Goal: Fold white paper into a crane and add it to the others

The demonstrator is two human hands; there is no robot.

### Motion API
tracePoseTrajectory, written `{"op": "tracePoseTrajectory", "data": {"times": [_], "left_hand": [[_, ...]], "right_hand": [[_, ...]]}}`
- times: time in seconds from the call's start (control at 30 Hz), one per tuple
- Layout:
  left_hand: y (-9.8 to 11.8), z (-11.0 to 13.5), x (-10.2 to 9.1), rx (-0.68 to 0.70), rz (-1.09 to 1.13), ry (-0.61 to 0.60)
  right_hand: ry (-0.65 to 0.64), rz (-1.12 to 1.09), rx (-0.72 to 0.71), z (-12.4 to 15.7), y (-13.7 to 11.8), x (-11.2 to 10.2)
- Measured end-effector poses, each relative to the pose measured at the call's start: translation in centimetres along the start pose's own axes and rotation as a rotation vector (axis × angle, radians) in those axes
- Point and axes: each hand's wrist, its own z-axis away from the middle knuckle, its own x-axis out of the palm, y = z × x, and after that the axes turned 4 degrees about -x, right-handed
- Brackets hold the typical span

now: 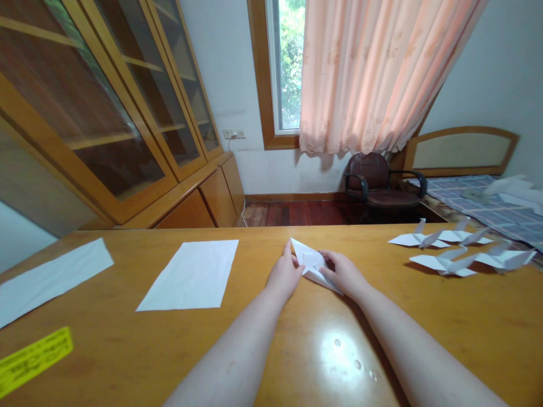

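Observation:
A partly folded sheet of white paper lies on the wooden table in front of me, one pointed corner facing away and a raised flap across its middle. My left hand grips its left edge, with the thumb near the flap. On the right side, my right hand pinches the same paper, its fingers curled over the edge. Both hands are closed on it, and parts of the fingers are hidden behind the paper.
Several folded paper cranes stand at the right of the table. To the left are a flat white sheet, another white sheet and a yellow label. Beyond the far edge stands an office chair.

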Motion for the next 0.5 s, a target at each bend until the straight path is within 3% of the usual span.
{"op": "tracePoseTrajectory", "data": {"times": [0.33, 0.5], "left_hand": [[-1.5, -0.3, 0.7, 0.076, -0.044, 0.082], [-1.0, -0.3, 0.3, 0.153, -0.141, 0.083]], "right_hand": [[0.01, 0.1, -0.095, -0.1, 0.6, 0.1], [0.008, 0.134, -0.103, -0.1, 1.0, 0.3]]}}
